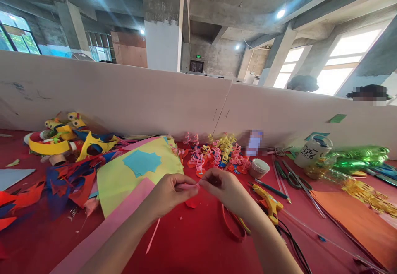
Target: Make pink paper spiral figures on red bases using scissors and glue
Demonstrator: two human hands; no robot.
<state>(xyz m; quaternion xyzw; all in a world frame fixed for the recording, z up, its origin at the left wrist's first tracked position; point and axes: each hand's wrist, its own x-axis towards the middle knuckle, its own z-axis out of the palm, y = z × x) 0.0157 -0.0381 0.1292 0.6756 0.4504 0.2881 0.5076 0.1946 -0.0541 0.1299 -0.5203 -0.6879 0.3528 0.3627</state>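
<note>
OK so the left hand [169, 193] and right hand [228, 189] are nearly fingertip to fingertip over the red worktop [186, 249], with a pink paper strip [186, 186] between them. Left grip is thumb and fingers pinched on it; right grip is pinched together at its far end. Its long axis runs roughly crosswise, left to right, and the left hand covers more of it. A thin pink tail [153, 236] hangs below the left hand, though honestly I can't tell if it's the same piece.

Just past the hands there's a crowd of pink and yellow paper spirals [216, 156], with a paper cup [259, 169] to their right. A yellow hot glue gun [271, 204] lies right of the right hand. A pink sheet [114, 221] runs off lower left, partly over a yellow sheet [113, 183]. Behind it all: a white partition [124, 87], then a bare concrete room with ceiling lights [281, 13] and big windows [336, 77].
</note>
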